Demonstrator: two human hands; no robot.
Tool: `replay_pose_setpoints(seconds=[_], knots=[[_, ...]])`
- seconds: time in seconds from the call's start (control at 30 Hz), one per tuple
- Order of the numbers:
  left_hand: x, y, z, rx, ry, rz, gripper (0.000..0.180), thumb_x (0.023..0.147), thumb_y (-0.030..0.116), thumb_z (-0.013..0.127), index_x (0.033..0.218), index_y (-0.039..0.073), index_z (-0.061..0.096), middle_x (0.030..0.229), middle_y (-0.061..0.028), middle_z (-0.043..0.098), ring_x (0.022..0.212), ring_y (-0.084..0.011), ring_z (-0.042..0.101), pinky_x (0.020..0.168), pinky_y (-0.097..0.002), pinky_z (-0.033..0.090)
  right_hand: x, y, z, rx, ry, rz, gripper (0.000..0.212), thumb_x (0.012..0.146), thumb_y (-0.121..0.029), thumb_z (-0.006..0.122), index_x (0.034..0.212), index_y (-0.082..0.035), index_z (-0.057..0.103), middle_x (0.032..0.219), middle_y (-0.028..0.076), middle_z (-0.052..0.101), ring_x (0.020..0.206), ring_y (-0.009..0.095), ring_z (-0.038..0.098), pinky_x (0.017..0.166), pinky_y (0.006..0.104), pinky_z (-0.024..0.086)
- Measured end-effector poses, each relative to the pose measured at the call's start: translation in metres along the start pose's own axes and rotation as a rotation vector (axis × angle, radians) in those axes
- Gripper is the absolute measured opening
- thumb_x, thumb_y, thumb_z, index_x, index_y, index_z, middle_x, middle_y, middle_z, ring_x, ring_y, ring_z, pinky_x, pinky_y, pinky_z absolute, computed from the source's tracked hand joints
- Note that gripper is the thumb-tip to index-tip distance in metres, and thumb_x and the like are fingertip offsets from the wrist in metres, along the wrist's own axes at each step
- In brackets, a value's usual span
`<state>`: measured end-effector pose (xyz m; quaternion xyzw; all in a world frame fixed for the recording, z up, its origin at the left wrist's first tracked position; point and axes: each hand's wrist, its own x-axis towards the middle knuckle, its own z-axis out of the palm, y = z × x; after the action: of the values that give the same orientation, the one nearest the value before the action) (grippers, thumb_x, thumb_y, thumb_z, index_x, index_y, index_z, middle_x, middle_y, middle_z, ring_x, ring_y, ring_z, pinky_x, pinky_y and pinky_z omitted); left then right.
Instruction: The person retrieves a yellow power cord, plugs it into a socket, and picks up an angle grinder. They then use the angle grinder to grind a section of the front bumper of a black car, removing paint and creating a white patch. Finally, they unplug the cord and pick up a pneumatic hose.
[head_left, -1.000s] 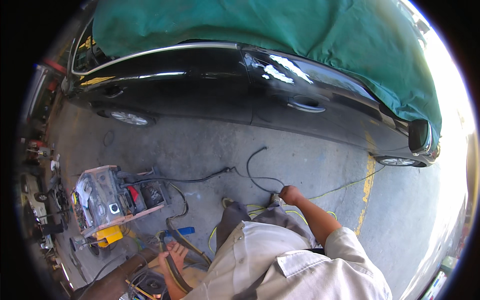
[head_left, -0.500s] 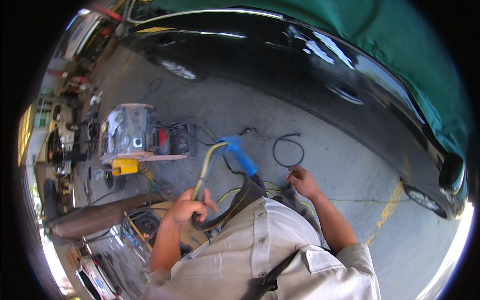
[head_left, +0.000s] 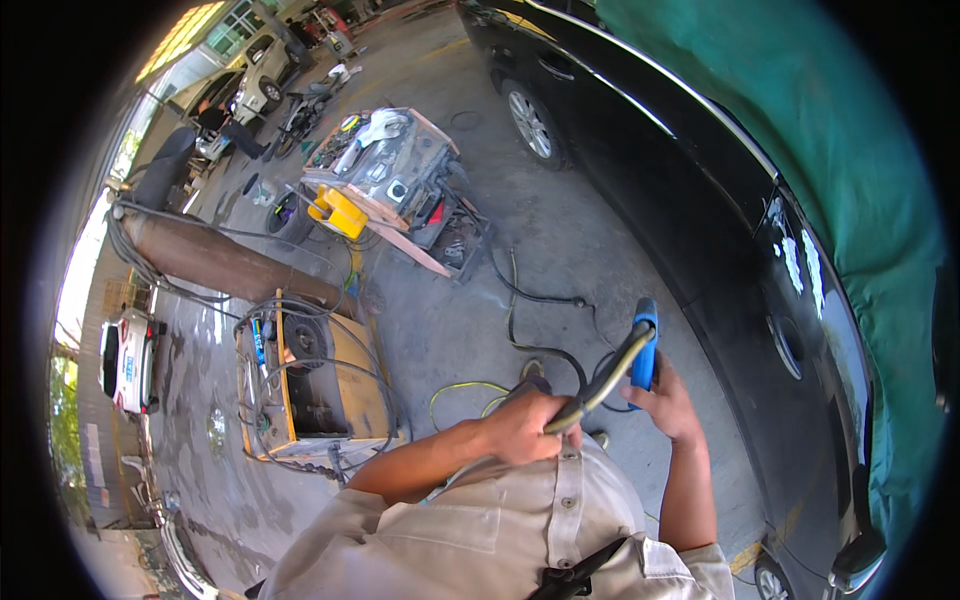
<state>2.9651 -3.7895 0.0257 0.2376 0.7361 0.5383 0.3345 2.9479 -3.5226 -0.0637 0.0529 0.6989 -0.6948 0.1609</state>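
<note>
My left hand (head_left: 537,425) is closed round a thick cable (head_left: 597,390) of black and yellow strands, in front of my shirt. The cable bends up into the top of a blue gun-shaped tool (head_left: 645,345), which hangs upright in front of me to the right. My right hand (head_left: 668,398) grips the lower end of that tool, thumb on the near side and fingers partly hidden behind it. Beyond both hands, to the right, stands a black car (head_left: 690,230) with whitish patches on its door.
A cluttered tool cart (head_left: 385,175) with a yellow box (head_left: 340,212) stands ahead left. Nearer, a wooden cabinet (head_left: 345,385) draped in cables stands by a brown pillar (head_left: 220,250). Black cable (head_left: 545,298) and yellow hose (head_left: 450,390) trail over the floor. Green sheeting (head_left: 850,180) hangs at right.
The view has swung left. My left hand has carried the cable and tool rightward, and my right hand, earlier apart from the tool, now grips its lower end.
</note>
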Motion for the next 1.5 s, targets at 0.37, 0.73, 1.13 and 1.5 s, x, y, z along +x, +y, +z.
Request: replay_pose_setpoints(seconds=[0.37,0.73,1.13,1.5], knots=[[0.033,-0.028,0.006,0.340,0.112,0.187,0.038,0.078,0.010,0.063,0.113,-0.001,0.056,0.093,-0.0200,0.067,0.087,-0.0427,0.065,0.078,-0.0494,0.052,0.144,-0.059,0.090,-0.037,0.142,-0.224,0.028,0.080,-0.003,0.070,0.107,0.000,0.062,0.088,0.005,0.065,0.080,0.017,0.060,0.073,0.0345,0.050],[-0.025,-0.129,-0.070,0.083,0.653,-0.005,0.056,0.087,0.016,0.076,0.135,0.001,0.051,0.127,-0.0169,0.063,0.107,-0.0251,0.068,0.092,-0.0386,0.055,0.175,-0.118,-0.020,0.033,0.364,-0.826,0.053,0.074,-0.016,0.062,0.124,0.002,0.057,0.091,0.008,0.065,0.087,0.022,0.063,0.089,0.0365,0.049],[-0.005,-0.306,-0.350,0.276,0.945,-0.357,0.030,0.086,0.010,0.074,0.112,-0.001,0.064,0.106,-0.0176,0.070,0.084,-0.0230,0.073,0.075,-0.0359,0.058,0.094,0.045,0.035,0.178,0.048,0.082,0.030,0.090,-0.024,0.071,0.111,-0.004,0.060,0.081,0.004,0.060,0.070,0.015,0.059,0.062,0.0301,0.049],[0.176,-0.408,-0.398,0.541,0.337,-0.354,0.025,0.083,0.017,0.072,0.100,0.001,0.062,0.095,-0.0204,0.068,0.089,-0.0379,0.067,0.078,-0.0475,0.053,-0.035,0.146,0.112,-0.114,0.444,0.576,0.025,0.077,-0.001,0.070,0.102,-0.003,0.066,0.064,-0.001,0.056,0.056,0.009,0.053,0.051,0.0288,0.043]])
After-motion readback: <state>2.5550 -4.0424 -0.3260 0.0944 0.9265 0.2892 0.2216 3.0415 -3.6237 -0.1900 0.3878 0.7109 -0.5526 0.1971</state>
